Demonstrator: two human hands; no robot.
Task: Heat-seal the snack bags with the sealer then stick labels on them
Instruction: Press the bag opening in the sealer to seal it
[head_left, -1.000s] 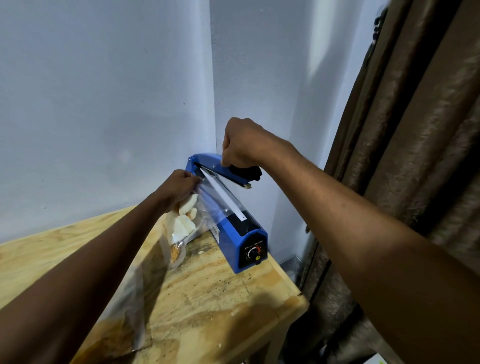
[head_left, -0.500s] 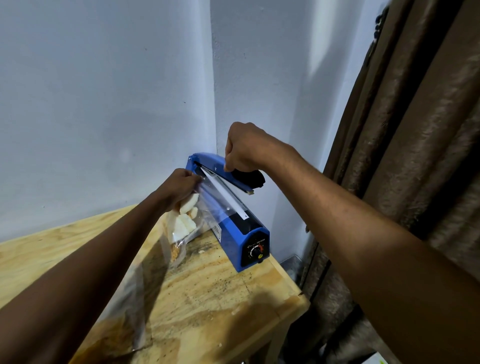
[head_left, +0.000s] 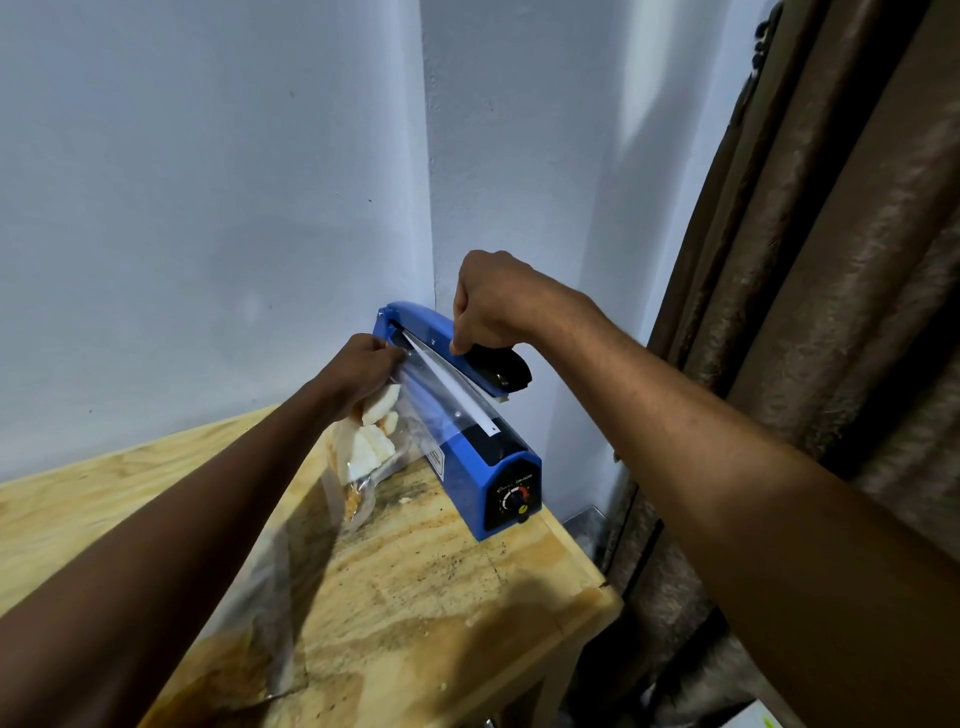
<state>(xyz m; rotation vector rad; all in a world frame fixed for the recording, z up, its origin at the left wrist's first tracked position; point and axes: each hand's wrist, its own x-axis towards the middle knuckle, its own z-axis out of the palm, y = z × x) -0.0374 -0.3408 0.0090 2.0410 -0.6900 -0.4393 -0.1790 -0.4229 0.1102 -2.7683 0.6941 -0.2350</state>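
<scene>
A blue heat sealer stands on the wooden table against the wall corner, its dial facing me. Its lid arm with a black handle is lifted partway. My right hand is closed around that handle from above. A clear snack bag holding pale chips lies to the left of the sealer, its open mouth laid over the sealing strip. My left hand pinches the far end of the bag's mouth at the sealer's back.
Another clear bag with brownish snacks lies on the table under my left forearm. A brown curtain hangs at the right, close to the table's right edge. White walls meet in a corner behind the sealer.
My right hand has lowered the sealer's lid arm a little toward the bag. My left hand stays on the bag's mouth.
</scene>
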